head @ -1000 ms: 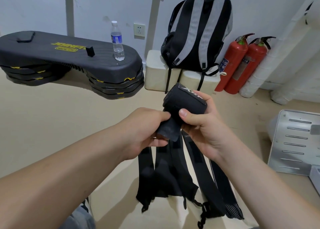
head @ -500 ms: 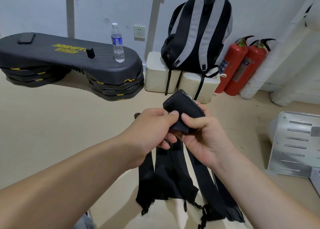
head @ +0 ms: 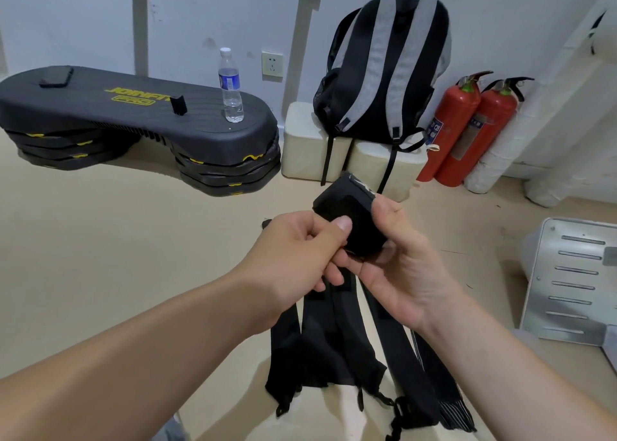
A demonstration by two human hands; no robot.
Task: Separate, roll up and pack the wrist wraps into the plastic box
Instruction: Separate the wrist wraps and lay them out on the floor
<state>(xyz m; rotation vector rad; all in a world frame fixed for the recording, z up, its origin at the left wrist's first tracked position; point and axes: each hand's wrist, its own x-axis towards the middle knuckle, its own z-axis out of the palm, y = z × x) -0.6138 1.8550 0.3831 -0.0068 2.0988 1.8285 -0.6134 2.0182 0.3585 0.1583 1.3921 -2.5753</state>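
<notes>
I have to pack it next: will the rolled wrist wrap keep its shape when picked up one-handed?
The rolled wrist wrap is probably soft and light: it is cloth, held by the left hand and right hand. It may unroll if released; the loose wraps below look limp.

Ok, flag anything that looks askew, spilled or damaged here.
Nothing spilled or broken. Only the loose wraps look untidy: they trail below the left hand and right hand in an overlapping bunch, ends uneven. The roll both grip looks compact.
</notes>
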